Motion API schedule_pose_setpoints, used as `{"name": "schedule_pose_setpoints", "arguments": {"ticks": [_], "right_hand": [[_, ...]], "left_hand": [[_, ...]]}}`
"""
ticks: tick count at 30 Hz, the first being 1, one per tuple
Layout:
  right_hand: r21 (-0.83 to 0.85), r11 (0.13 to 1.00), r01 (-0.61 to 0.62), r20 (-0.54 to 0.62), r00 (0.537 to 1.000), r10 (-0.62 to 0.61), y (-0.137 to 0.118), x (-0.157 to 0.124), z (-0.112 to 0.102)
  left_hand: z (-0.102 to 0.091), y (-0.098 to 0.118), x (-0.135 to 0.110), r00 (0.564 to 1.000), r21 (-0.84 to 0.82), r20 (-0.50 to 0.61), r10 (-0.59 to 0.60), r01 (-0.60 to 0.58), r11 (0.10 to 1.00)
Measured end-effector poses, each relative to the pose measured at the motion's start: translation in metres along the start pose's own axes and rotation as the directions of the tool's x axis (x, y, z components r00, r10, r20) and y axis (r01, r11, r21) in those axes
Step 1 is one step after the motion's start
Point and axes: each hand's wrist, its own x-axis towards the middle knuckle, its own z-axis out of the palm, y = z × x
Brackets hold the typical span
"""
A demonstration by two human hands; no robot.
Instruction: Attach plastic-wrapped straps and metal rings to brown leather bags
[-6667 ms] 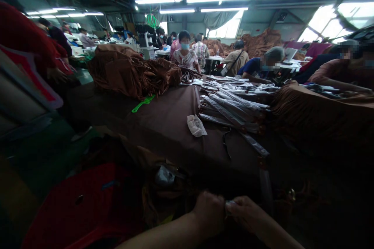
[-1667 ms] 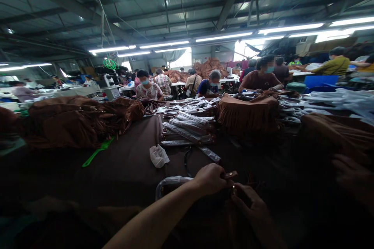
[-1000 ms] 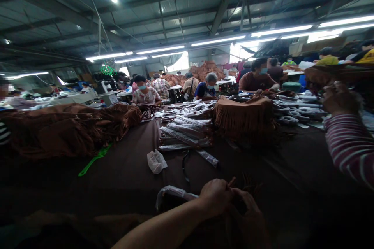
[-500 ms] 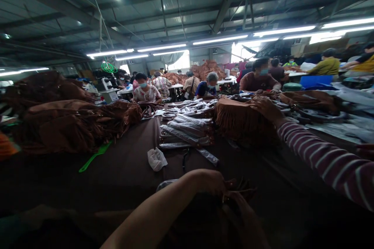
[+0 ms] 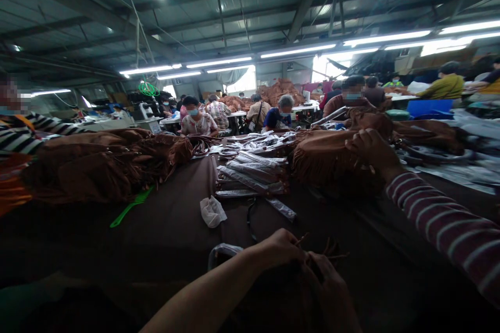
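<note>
Okay, the left hand (image 5: 275, 248) and right hand (image 5: 326, 286) are closing together around brown suede fringe (image 5: 330, 256) at the near edge of the dark table (image 5: 167, 208) — the exact grip's too shadowy to tell — while a co-worker's striped sleeve (image 5: 441, 226) is reaching to a fringed suede bag (image 5: 332, 158).

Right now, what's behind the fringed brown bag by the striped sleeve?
Behind the fringed brown bag are another brown bag and a seated person. The table under it is covered, so I can't see that part.

We record: fringed suede bag (image 5: 328, 158) tan-brown; co-worker's sleeve (image 5: 441, 223) maroon, white-striped; comb (image 5: 128, 208) bright green; counter cover (image 5: 172, 182) dark brown.
</note>
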Motion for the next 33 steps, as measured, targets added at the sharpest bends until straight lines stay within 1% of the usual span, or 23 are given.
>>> {"name": "schedule_pose_setpoints", "arguments": {"ticks": [3,5,6,8,11,13,14,16,18,20,21,24,28,31,33], "right_hand": [[0.009,0.999,0.049,0.034,0.998,-0.049,0.001,-0.001,-0.003],[0.007,0.993,0.119,0.053,0.991,-0.12,0.0,-0.001,-0.003],[0.005,0.991,0.136,0.049,0.989,-0.136,-0.001,-0.002,-0.003],[0.008,0.995,0.099,0.016,0.995,-0.1,-0.002,-0.002,0.001],[0.04,0.999,-0.035,-0.053,0.998,0.037,0.001,0.0,0.008],[0.046,0.997,-0.058,-0.08,0.995,0.061,0.006,0.001,0.012],[0.042,0.997,-0.06,-0.095,0.993,0.063,0.009,0.002,0.012],[0.033,0.998,-0.061,-0.118,0.991,0.065,0.013,0.003,0.012],[0.035,0.998,-0.058,-0.121,0.991,0.062,0.015,0.003,0.012],[0.037,0.998,-0.043,-0.115,0.992,0.047,0.013,0.003,0.011],[0.037,0.999,-0.033,-0.113,0.993,0.037,0.011,0.003,0.01],[0.038,0.999,0.0,-0.089,0.996,0.004,0.007,0.003,0.009],[0.045,0.999,-0.012,-0.025,1.0,0.013,0.007,0.003,0.009],[0.05,0.998,-0.025,-0.004,1.0,0.025,0.011,0.002,0.01],[0.061,0.998,-0.015,0.021,1.0,0.014,0.012,0.001,0.01]], "left_hand": [[0.005,0.001,-0.002,1.0,0.004,-0.011,0.026,-0.026,1.0],[0.004,0.001,-0.004,0.999,0.013,-0.007,0.039,-0.039,0.999],[0.003,0.0,-0.005,0.999,0.024,-0.002,0.046,-0.046,0.999],[-0.003,0.0,-0.007,0.997,0.068,0.015,0.075,-0.076,0.995],[-0.013,0.004,-0.011,0.991,0.072,0.038,0.128,-0.13,0.989],[-0.02,0.01,-0.015,0.984,0.083,0.035,0.175,-0.177,0.981],[-0.023,0.015,-0.017,0.98,0.121,0.034,0.195,-0.198,0.973],[-0.03,0.022,-0.023,0.978,0.278,0.035,0.204,-0.205,0.938],[-0.035,0.027,-0.029,0.988,0.422,0.051,0.148,-0.156,0.893],[-0.038,0.03,-0.034,0.993,0.489,0.082,0.086,-0.115,0.865],[-0.038,0.031,-0.036,0.992,0.502,0.104,0.069,-0.113,0.858],[-0.036,0.033,-0.039,0.987,0.554,0.147,0.061,-0.133,0.822],[-0.031,0.036,-0.044,0.988,0.699,0.132,0.081,-0.151,0.699],[-0.028,0.037,-0.049,0.982,0.783,0.111,0.151,-0.18,0.595],[-0.025,0.037,-0.051,0.978,0.811,0.094,0.184,-0.182,0.556]]}}
